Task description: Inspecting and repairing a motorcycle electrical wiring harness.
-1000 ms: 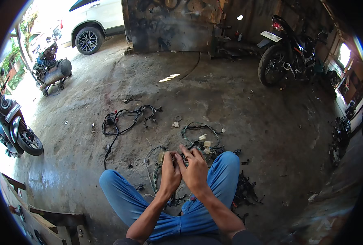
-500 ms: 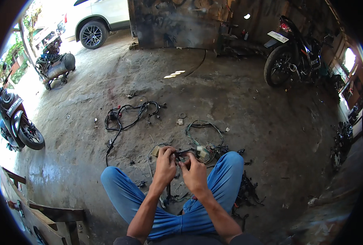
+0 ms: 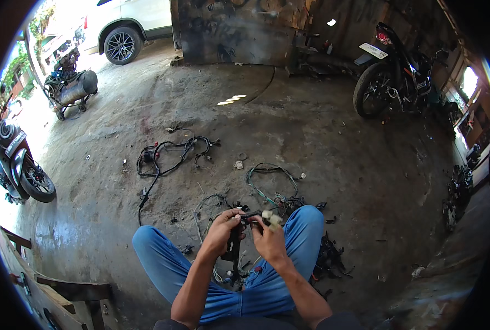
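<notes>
Between my bent knees I hold a black-wrapped wiring harness (image 3: 251, 215) in both hands. My left hand (image 3: 223, 230) is closed on it, thumb and fingers pinched together. My right hand (image 3: 268, 237) grips it a short way to the right, beside a pale cream connector (image 3: 272, 219). A dark length of the harness (image 3: 232, 253) hangs down below my left hand. Loose green and pale wires (image 3: 201, 209) lie on the floor just beyond my left hand. What is pinched between my fingertips is too small to make out.
A black wiring harness (image 3: 159, 159) and a coil of greenish wire (image 3: 256, 176) lie on the concrete ahead. Dark wiring parts (image 3: 328, 258) lie by my right knee. Motorcycles stand at far left (image 3: 27, 165) and far right (image 3: 388, 77), an air compressor (image 3: 77, 89) at upper left.
Both hands have moved slightly down, and my left hand has turned. The cream connector now points up beside my right hand, and a dark harness length shows below my left hand.
</notes>
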A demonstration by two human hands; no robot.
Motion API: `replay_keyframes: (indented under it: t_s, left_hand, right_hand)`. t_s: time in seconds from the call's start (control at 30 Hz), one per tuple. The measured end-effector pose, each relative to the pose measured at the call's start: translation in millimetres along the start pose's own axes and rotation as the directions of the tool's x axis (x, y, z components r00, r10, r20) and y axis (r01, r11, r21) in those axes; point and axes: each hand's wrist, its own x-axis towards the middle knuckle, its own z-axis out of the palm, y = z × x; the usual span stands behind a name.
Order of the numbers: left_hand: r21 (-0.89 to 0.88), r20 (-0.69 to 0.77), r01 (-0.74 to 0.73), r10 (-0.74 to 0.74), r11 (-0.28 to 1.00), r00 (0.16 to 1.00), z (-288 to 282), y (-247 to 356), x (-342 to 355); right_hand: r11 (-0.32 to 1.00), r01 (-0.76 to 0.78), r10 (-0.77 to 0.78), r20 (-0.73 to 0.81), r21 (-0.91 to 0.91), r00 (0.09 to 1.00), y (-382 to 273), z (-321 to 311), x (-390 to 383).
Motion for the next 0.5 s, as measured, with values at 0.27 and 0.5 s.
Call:
replay_keyframes:
  t_s: [0.27, 0.5]
  left_hand:
    - [0.578, -0.006, -0.163, 0.205, 0.799, 0.979, -0.8, 0.5, 2.2]
    - [0.428, -0.270, -0.263, 0.400, 0.865, 0.876, -8.0, -2.2, 11.0]
  right_hand:
    - [0.972, -0.199, 0.191, 0.074, 0.121, 0.979, -8.5, 15.6, -1.1]
    - [0.942, -0.079, 0.087, -0.013, 0.325, 0.996, -39.4, 30.5, -16.6]
